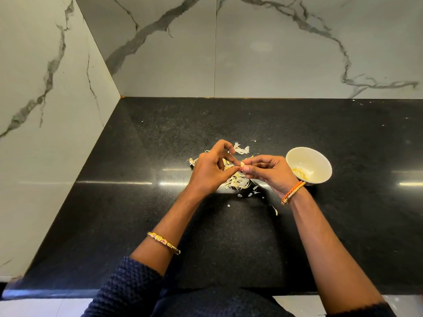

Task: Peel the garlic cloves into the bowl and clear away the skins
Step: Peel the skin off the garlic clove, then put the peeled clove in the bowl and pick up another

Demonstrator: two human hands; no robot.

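Your two hands meet over a black stone counter [128, 156], sharing one garlic clove [244, 167] just above a heap of papery skins [237, 180]. Your left hand [211, 171] pinches the clove's near end between thumb and forefinger, its other fingers arched up and away. Your right hand [269, 171] curls its fingertips around the clove from the 3 o'clock side, thumb pressed against it. How much skin remains on the clove cannot be told; most of it is hidden between the fingers.

At 3 o'clock from the hands, just beside your right wrist, stands a cream bowl [320, 160], upright, with a small pile of pale peeled cloves [301, 173] lying against its near wall. The skins spread beneath and beyond your hands, with a torn white piece [241, 149] at 12 o'clock and loose flakes [251, 193] trailing toward 6 o'clock; one curled sliver [274, 210] lies apart from the rest, closer to you.

A gold bangle [163, 243] sits on your left forearm, an orange-and-gold bangle [293, 193] at your right wrist. Dark knitted sleeves [128, 287] are pushed up both arms. Veined white marble walls [251, 53] rise behind the counter and along its 9 o'clock side.
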